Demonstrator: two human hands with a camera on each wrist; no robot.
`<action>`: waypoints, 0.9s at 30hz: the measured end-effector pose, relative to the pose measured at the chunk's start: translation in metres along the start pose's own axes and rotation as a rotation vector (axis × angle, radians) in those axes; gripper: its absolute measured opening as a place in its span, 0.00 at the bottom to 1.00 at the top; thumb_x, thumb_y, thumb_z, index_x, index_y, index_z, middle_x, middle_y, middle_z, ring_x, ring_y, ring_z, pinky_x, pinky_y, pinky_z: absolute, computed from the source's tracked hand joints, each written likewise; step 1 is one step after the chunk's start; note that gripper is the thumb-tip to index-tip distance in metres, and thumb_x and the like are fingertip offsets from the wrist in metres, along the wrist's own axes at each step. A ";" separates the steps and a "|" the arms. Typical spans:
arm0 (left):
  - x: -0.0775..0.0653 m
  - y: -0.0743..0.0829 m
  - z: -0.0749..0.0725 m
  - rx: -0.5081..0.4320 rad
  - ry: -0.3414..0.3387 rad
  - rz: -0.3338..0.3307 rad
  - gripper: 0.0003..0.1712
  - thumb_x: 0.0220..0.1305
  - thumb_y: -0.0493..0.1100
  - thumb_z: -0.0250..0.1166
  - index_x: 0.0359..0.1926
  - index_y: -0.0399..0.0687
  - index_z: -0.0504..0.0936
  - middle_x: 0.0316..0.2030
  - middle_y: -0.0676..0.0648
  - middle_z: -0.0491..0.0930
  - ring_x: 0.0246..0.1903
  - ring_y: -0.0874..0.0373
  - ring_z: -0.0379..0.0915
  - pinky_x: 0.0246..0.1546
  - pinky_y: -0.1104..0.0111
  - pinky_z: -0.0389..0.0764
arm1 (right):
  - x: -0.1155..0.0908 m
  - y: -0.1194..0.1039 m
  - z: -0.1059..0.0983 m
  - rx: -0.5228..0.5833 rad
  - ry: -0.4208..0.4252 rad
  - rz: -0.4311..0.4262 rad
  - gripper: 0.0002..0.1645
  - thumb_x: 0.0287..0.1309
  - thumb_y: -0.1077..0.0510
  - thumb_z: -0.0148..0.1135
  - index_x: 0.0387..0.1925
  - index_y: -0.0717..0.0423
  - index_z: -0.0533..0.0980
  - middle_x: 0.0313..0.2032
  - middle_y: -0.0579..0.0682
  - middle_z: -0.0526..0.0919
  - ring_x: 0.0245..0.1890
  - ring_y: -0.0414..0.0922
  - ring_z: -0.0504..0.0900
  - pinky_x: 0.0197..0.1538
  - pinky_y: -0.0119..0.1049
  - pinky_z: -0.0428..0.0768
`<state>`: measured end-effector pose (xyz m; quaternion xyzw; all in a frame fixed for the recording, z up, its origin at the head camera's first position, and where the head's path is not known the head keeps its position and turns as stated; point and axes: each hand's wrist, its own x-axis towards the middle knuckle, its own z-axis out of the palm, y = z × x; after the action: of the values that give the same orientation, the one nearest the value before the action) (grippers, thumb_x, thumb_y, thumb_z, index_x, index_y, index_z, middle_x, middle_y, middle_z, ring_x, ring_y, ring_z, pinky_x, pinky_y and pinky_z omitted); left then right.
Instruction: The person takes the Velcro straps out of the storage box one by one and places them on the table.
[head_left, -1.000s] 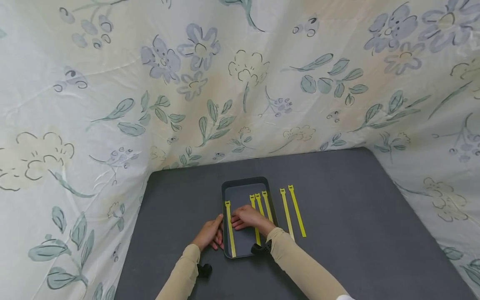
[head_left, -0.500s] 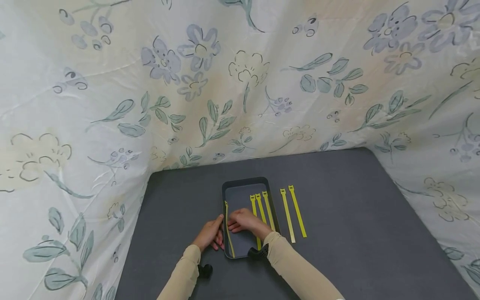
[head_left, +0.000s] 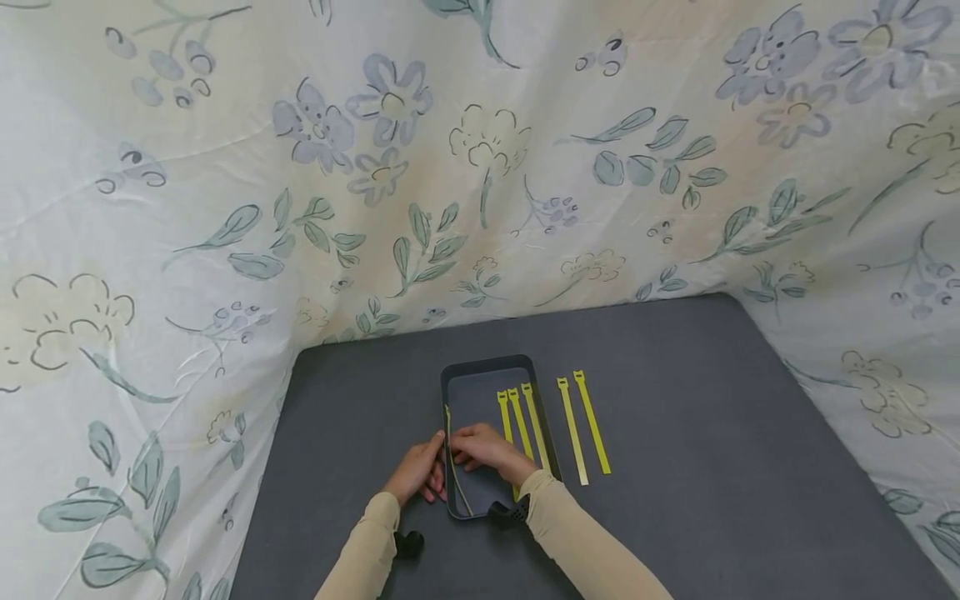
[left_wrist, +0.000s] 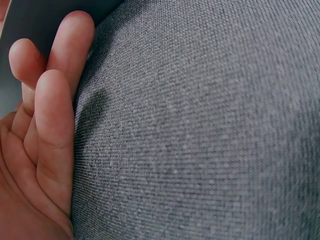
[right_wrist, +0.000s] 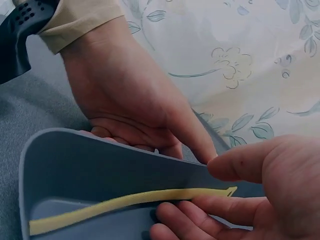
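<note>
Right hand point(head_left: 483, 445): grip loose, thumb apart, fingers touching 1 yellow strap point(right_wrist: 135, 199); left hand point(head_left: 414, 472): grip slack, against tray point(right_wrist: 75, 165) side.

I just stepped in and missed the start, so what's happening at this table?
A person's right hand reaches into a dark tray, its fingers at a yellow strap standing on edge along the tray's left side; whether it is pinched is hard to tell. The left hand rests against that side from outside. Three more straps lie in the tray's right part, and two loose straps lie on the table, right of the tray.
</note>
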<state>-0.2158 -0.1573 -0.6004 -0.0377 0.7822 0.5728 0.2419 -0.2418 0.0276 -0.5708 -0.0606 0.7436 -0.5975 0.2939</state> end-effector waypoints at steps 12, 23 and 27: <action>-0.001 0.004 -0.001 0.008 0.002 -0.016 0.40 0.76 0.71 0.40 0.37 0.39 0.76 0.11 0.51 0.74 0.14 0.56 0.81 0.12 0.68 0.77 | 0.003 0.001 -0.005 0.051 -0.003 0.055 0.20 0.67 0.53 0.62 0.52 0.64 0.81 0.39 0.55 0.87 0.35 0.42 0.87 0.42 0.42 0.88; 0.000 0.005 0.001 0.010 0.022 -0.035 0.43 0.73 0.75 0.41 0.36 0.40 0.77 0.12 0.51 0.74 0.14 0.57 0.81 0.13 0.68 0.78 | 0.012 0.010 -0.008 0.073 0.023 0.063 0.13 0.65 0.56 0.66 0.46 0.61 0.83 0.35 0.54 0.90 0.32 0.40 0.88 0.37 0.38 0.88; 0.001 0.006 0.002 0.012 0.023 -0.038 0.43 0.73 0.75 0.41 0.36 0.40 0.77 0.12 0.51 0.74 0.14 0.57 0.81 0.13 0.68 0.77 | 0.013 0.013 -0.009 0.124 0.028 0.063 0.12 0.67 0.57 0.63 0.45 0.62 0.83 0.33 0.54 0.90 0.31 0.41 0.90 0.36 0.37 0.88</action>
<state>-0.2181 -0.1536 -0.5961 -0.0575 0.7877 0.5629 0.2437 -0.2536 0.0335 -0.5863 -0.0104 0.7109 -0.6335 0.3053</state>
